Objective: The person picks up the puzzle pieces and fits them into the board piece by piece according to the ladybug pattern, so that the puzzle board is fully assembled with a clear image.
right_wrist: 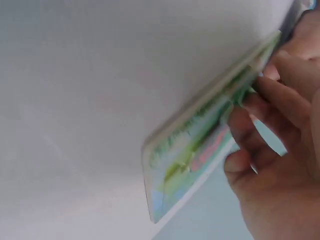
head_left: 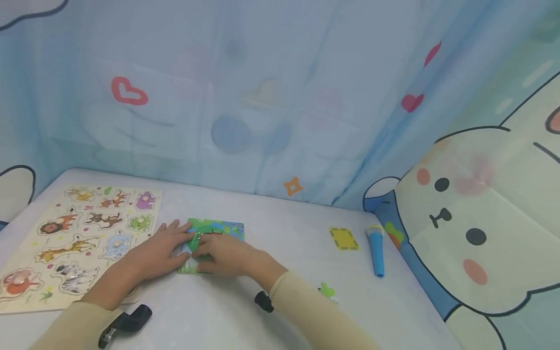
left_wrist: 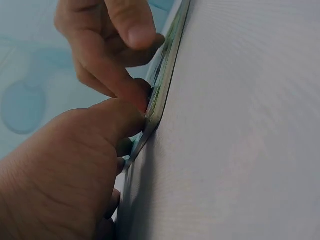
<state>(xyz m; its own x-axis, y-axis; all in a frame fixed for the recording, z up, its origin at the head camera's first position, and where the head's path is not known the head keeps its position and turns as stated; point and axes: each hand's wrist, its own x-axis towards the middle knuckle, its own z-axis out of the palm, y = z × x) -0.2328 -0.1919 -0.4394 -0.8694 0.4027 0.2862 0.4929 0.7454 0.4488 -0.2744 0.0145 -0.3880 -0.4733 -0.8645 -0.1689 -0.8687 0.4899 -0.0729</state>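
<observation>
In the head view a small square picture board (head_left: 236, 230), green and blue with a jigsaw-like print, lies flat on the table. My left hand (head_left: 158, 252) lies along its left side, fingertips on the far left part and thumb at the near left corner. The left wrist view shows that thumb (left_wrist: 127, 119) pressed at the board's rounded corner. My right hand (head_left: 227, 253) reaches over the board from the right, fingers bent, fingertips at a green puzzle piece (head_left: 196, 240) on its left half. Those fingers hide much of the piece.
A large wooden animal puzzle (head_left: 32, 253) with knobbed pieces covers the table's left side. Off to the right lie a yellow square card (head_left: 344, 239) and a blue toy microphone (head_left: 376, 253). A green leafy print (head_left: 326, 290) shows near my right sleeve. A printed curtain (head_left: 262, 97) hangs behind the table.
</observation>
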